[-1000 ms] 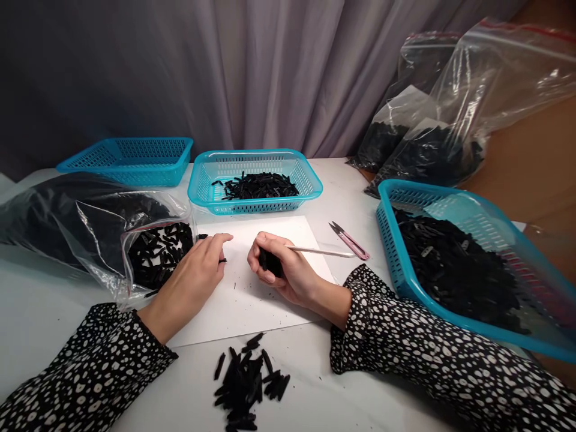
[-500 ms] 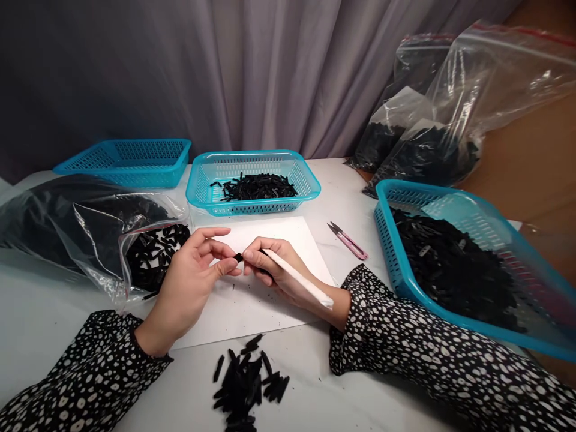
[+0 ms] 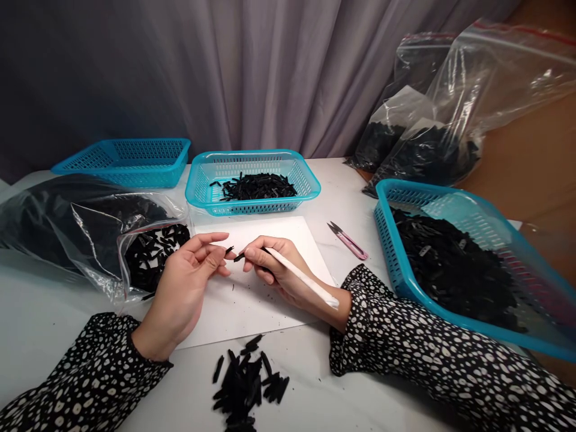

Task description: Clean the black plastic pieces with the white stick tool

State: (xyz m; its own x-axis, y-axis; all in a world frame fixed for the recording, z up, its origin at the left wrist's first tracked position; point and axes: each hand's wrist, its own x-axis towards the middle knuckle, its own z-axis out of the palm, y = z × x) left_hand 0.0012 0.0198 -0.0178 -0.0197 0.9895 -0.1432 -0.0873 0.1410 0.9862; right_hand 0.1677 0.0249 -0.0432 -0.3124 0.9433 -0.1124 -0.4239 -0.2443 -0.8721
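Note:
My left hand [image 3: 186, 279] pinches a small black piece [image 3: 230, 249] between thumb and fingertips, over a white paper sheet [image 3: 225, 321]. In my right hand [image 3: 285, 270] is a slim tool with a white-wrapped handle [image 3: 301, 276], slanting back over the wrist. A dark end [image 3: 239, 257] juts out past the right fingertips, just short of the left hand's piece; whether it is the tool's tip or another black piece I cannot tell. Below the sheet lies a loose pile of black strips [image 3: 240, 384].
Black pieces fill part of a middle blue basket [image 3: 254, 155] and a large right basket [image 3: 396, 264]. Another blue basket [image 3: 175, 174] stands back left, behind an open plastic bag [image 3: 90, 219] of black pieces. Pink thread snips [image 3: 348, 240] lie right of the sheet; plastic bags [image 3: 463, 114] stand behind.
My hands have drawn slightly apart. The left moved a little left, so a gap now shows between its black piece and the dark end at the right fingertips.

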